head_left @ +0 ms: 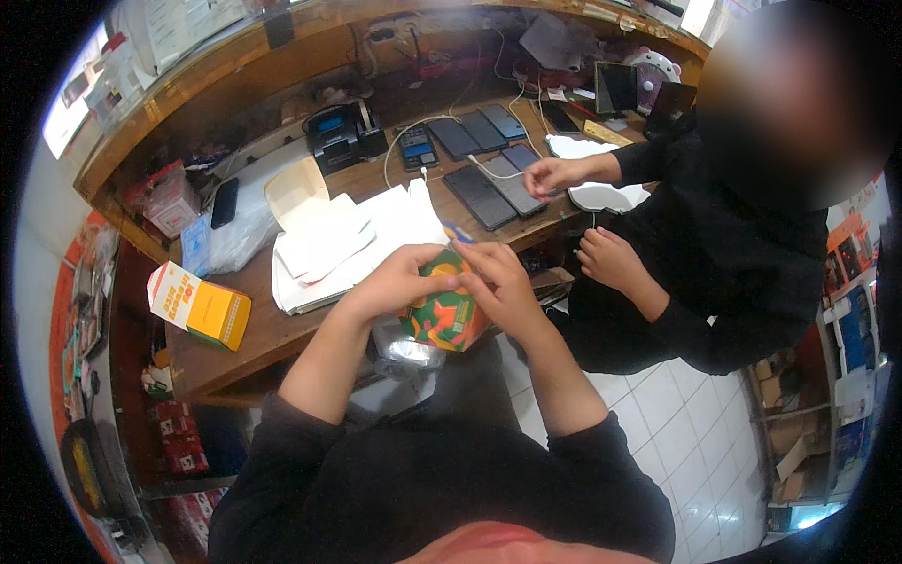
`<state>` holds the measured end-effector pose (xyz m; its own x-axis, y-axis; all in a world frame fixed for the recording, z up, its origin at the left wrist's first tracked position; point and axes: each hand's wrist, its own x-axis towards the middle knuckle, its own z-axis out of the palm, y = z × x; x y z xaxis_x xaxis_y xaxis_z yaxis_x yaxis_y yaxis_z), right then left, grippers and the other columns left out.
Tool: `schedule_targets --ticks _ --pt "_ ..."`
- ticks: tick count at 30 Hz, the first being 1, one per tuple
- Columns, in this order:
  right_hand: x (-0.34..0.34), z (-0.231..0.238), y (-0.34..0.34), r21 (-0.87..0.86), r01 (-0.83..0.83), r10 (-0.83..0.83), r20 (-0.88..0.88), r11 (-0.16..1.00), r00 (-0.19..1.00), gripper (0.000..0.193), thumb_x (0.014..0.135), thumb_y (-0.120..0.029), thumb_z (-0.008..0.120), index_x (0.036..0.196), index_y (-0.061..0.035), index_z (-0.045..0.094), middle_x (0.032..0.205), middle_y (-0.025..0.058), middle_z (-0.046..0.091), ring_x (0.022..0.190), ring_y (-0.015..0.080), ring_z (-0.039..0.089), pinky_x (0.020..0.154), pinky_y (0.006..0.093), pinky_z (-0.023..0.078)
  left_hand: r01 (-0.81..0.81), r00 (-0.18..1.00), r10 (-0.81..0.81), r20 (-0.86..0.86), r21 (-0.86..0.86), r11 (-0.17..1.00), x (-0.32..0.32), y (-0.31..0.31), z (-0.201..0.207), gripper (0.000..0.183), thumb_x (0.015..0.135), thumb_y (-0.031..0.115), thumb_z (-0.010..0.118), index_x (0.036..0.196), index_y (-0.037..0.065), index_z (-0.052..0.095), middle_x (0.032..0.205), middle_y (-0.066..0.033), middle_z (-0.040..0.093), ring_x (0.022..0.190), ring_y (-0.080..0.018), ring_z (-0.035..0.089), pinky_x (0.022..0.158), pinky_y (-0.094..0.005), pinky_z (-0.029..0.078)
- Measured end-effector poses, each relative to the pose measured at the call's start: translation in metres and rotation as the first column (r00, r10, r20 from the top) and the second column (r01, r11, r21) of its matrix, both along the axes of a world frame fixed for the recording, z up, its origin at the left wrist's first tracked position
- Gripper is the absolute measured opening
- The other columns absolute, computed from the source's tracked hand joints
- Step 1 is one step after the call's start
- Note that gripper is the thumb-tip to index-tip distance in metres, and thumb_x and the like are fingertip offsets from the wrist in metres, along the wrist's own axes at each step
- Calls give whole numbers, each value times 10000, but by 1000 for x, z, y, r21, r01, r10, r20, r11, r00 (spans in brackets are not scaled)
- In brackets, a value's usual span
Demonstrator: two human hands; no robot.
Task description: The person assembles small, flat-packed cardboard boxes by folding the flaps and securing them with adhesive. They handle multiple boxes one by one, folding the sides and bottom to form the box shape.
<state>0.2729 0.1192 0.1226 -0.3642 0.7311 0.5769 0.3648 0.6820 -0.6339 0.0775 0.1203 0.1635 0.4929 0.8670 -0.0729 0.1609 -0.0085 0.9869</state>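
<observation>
Both of my hands hold a small packet [440, 320] patterned in green, orange and yellow, above the near edge of the desk. My left hand [399, 282] grips its left side, with the thumb on the front. On its right side, my right hand [498, 282] pinches the upper part. A small blue piece [457, 232] shows at my right fingertips; whether it belongs to the packet I cannot tell. Below the packet is something shiny and silvery [411, 351], partly hidden. White sheets of paper [362, 240] lie just beyond my left hand.
A yellow and white carton [202, 305] stands at the desk's left corner. Several phones [481, 195] lie farther back with white cables, near a black card terminal [343, 132]. At the right sits a person in black, one hand [556, 176] over the phones, the other [615, 261] lower.
</observation>
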Motion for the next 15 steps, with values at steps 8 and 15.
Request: schedule_targets --ticks 8,15 --pt "-2 -5 6 -252 94 -166 -282 963 945 251 885 -118 560 1093 20 596 938 57 609 832 98 555 732 239 448 -78 913 244 -327 449 890 31 22 4 262 848 217 636 996 22 544 933 -69 613 868 -184 578 782 -297 452" --pt "14 -10 65 -432 282 -494 -526 857 692 272 888 -115 538 1084 65 594 951 87 633 841 116 580 733 241 454 -540 786 591 179 665 516 27 42 9 410 821 228 638 1143 24 487 1107 -141 526 1067 -262 503 912 -350 399"
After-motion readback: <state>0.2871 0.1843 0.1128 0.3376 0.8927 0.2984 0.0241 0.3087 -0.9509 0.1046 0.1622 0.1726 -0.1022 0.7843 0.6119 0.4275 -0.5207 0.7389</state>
